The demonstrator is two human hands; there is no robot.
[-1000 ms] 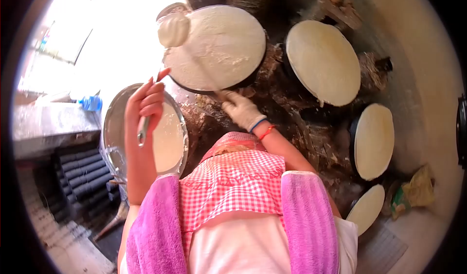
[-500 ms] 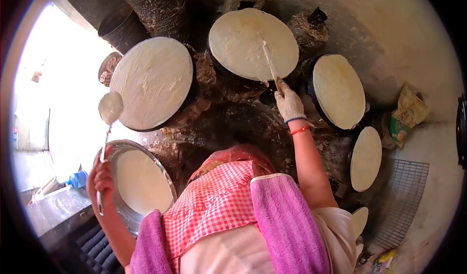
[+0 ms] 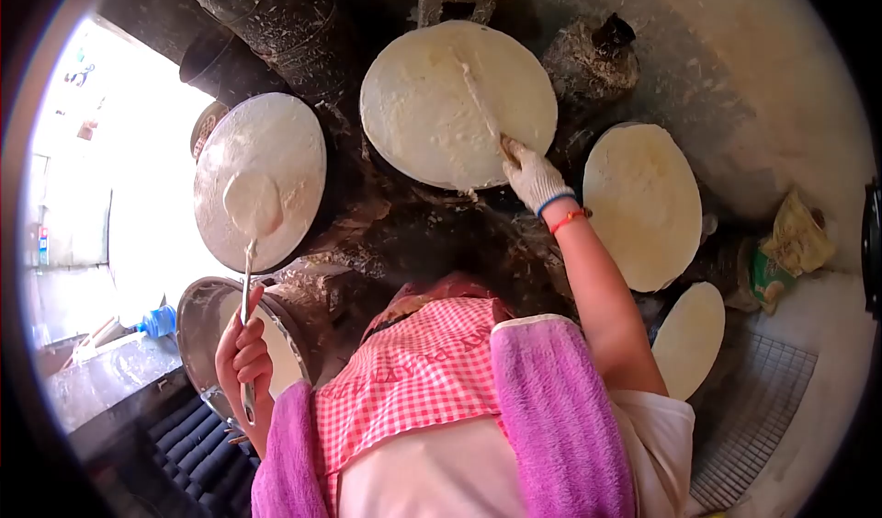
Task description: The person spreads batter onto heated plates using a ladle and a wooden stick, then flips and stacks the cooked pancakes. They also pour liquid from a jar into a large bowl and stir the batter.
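While the left hand (image 3: 243,357), at lower left of the frame, is wrapped around the handle of a ladle (image 3: 251,213), the ladle's bowl, full of pale batter, hangs over the left griddle (image 3: 260,180). Right hand (image 3: 533,176), gloved, at centre right, is closed on a wooden spreader (image 3: 480,104) whose blade lies across the wet batter on the upper-centre griddle (image 3: 457,102). Batter basin (image 3: 197,334) sits just beside the left hand. Three more rounds (image 3: 642,204) lie at right of frame; wire rack (image 3: 758,408) at lower right.

Judgement: spreading goes best with the blade kept flat and light, swept in one continuous arc to the rim before the film sets. Ladle should stay level so nothing drips.
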